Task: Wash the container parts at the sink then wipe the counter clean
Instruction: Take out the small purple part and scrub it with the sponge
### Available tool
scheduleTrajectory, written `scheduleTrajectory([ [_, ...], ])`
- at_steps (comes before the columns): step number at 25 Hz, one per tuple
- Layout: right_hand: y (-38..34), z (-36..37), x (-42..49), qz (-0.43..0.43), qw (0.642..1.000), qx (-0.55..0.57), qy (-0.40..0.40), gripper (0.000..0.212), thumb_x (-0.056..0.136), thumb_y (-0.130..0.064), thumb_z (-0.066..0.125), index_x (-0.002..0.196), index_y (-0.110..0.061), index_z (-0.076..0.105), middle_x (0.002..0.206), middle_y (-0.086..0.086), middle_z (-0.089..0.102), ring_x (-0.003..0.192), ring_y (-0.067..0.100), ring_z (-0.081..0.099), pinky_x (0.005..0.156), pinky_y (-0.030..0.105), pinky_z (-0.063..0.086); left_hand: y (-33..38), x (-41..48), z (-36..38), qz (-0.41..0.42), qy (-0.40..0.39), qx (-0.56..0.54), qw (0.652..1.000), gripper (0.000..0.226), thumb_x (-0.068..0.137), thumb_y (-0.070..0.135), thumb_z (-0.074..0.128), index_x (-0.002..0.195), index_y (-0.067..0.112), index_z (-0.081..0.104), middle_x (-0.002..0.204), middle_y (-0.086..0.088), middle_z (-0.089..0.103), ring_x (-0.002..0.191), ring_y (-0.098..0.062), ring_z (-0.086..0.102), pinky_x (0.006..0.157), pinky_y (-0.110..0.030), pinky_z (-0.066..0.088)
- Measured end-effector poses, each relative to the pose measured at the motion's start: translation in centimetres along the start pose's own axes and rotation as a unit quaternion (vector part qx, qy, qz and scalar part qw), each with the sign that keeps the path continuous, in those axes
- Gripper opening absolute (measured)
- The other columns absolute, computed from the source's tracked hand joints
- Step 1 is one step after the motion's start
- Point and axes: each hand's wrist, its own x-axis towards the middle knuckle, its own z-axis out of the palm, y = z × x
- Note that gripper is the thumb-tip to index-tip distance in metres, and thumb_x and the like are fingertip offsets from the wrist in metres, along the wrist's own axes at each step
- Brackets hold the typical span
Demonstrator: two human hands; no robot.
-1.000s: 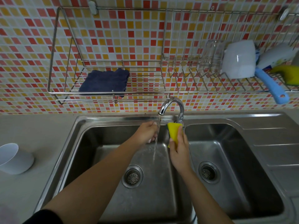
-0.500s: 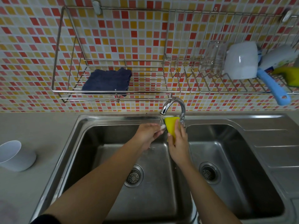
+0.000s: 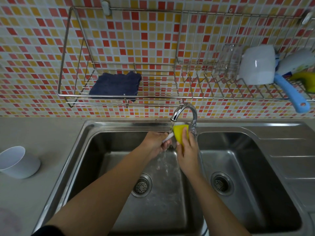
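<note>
Over the left basin of the steel double sink, my left hand grips a small white container part under the running tap; most of the part is hidden in my fingers. Just to its right, my right hand holds a yellow sponge against the white part, right below the spout. Water splashes down toward the left drain. A white cup-shaped container lies tilted on the grey counter at the left.
A wire rack hangs on the tiled wall with a dark blue cloth on its left shelf. Its right part holds a clear glass, a white cup, a blue-handled utensil and a yellow item. The draining board lies right.
My hands have drawn together under the spout: the sponge rose to the tap and now touches the white part. The water now hits my hands.
</note>
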Motion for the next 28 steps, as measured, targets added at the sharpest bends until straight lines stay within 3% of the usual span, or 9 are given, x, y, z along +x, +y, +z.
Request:
scheduleTrajectory([
  [5, 0.4, 0.3, -0.1, -0.004, 1.000, -0.002, -0.001, 0.062, 0.091, -0.016, 0.047, 0.144, -0.016, 0.016, 0.148, 0.015, 0.033, 0.129, 0.033, 0.037, 0.102, 0.043, 0.036, 0.0, 0.1, 0.0, -0.013, 0.005, 0.033, 0.999, 0.022, 0.096, 0.009, 0.046, 0.083, -0.001, 0.061, 0.066, -0.009, 0.055, 0.044, -0.006, 0.045, 0.037, -0.012, 0.035],
  [9, 0.3, -0.1, 0.1, 0.013, 1.000, 0.011, 0.007, 0.062, 0.091, -0.009, 0.051, 0.144, -0.013, 0.018, 0.148, 0.017, 0.032, 0.129, 0.033, 0.036, 0.104, 0.043, 0.036, 0.0, -0.2, 0.3, -0.015, -0.009, -0.004, 1.000, 0.017, 0.095, 0.006, 0.050, 0.084, 0.000, 0.061, 0.070, -0.011, 0.059, 0.053, -0.009, 0.051, 0.040, -0.011, 0.042],
  [13, 0.5, -0.4, 0.2, -0.013, 1.000, 0.003, -0.003, 0.060, 0.090, -0.009, 0.050, 0.144, -0.012, 0.023, 0.148, 0.014, 0.034, 0.126, 0.032, 0.038, 0.101, 0.038, 0.034, -0.1, -0.2, -0.1, 0.033, -0.014, 0.004, 0.999, 0.008, 0.088, 0.001, 0.059, 0.084, 0.006, 0.064, 0.078, -0.010, 0.064, 0.068, -0.014, 0.059, 0.059, -0.016, 0.050],
  [16, 0.9, -0.4, -0.1, 0.033, 0.999, 0.006, 0.000, 0.063, 0.093, -0.011, 0.050, 0.143, -0.018, 0.012, 0.152, 0.009, 0.027, 0.130, 0.028, 0.031, 0.103, 0.033, 0.027, -0.6, 0.0, -0.5, 0.112, 0.003, 0.132, 0.985, 0.010, 0.085, 0.003, 0.062, 0.090, 0.010, 0.067, 0.081, -0.003, 0.064, 0.077, -0.014, 0.058, 0.075, -0.023, 0.048],
  [18, 0.7, -0.1, -0.6, 0.021, 1.000, 0.003, -0.003, 0.063, 0.093, -0.012, 0.050, 0.143, -0.018, 0.013, 0.152, 0.010, 0.026, 0.134, 0.028, 0.029, 0.107, 0.038, 0.029, -1.3, 0.0, -1.0, 0.214, 0.043, 0.261, 0.940, 0.015, 0.082, 0.011, 0.069, 0.097, 0.011, 0.067, 0.088, 0.003, 0.066, 0.080, -0.011, 0.060, 0.070, -0.014, 0.046],
  [21, 0.8, 0.2, -1.0, 0.033, 0.999, 0.014, 0.003, 0.062, 0.092, -0.011, 0.051, 0.144, -0.014, 0.017, 0.151, 0.011, 0.028, 0.137, 0.029, 0.028, 0.110, 0.048, 0.031, -2.4, 0.6, -1.7, 0.436, 0.100, 0.395, 0.802, 0.015, 0.076, 0.009, 0.074, 0.091, 0.007, 0.072, 0.085, -0.005, 0.069, 0.073, -0.018, 0.064, 0.069, -0.018, 0.048],
  [23, 0.6, 0.4, -1.3, 0.055, 0.998, 0.010, 0.011, 0.061, 0.092, -0.012, 0.051, 0.145, -0.012, 0.019, 0.151, 0.011, 0.028, 0.136, 0.029, 0.029, 0.110, 0.047, 0.032, -3.1, 0.8, -1.9, 0.503, 0.104, 0.441, 0.736, 0.015, 0.072, 0.009, 0.075, 0.087, 0.007, 0.074, 0.079, -0.010, 0.071, 0.065, -0.023, 0.066, 0.064, -0.022, 0.048],
  [25, -0.1, 0.4, -1.6, 0.049, 0.999, 0.004, 0.015, 0.061, 0.093, -0.014, 0.051, 0.145, -0.013, 0.020, 0.151, 0.011, 0.028, 0.135, 0.029, 0.030, 0.109, 0.041, 0.030, -3.4, 0.7, -1.9, 0.530, 0.127, 0.460, 0.701, 0.014, 0.071, 0.015, 0.074, 0.084, 0.010, 0.075, 0.074, -0.008, 0.071, 0.059, -0.021, 0.066, 0.056, -0.023, 0.051],
  [28, 0.0, 0.3, -1.4, 0.042, 0.999, 0.007, 0.011, 0.061, 0.093, -0.019, 0.050, 0.145, -0.016, 0.018, 0.150, 0.011, 0.030, 0.133, 0.030, 0.032, 0.108, 0.039, 0.030, -3.2, 0.4, -1.8, 0.555, 0.151, 0.435, 0.693, 0.012, 0.070, 0.014, 0.077, 0.081, 0.009, 0.075, 0.069, -0.006, 0.070, 0.054, -0.017, 0.063, 0.055, -0.022, 0.049],
])
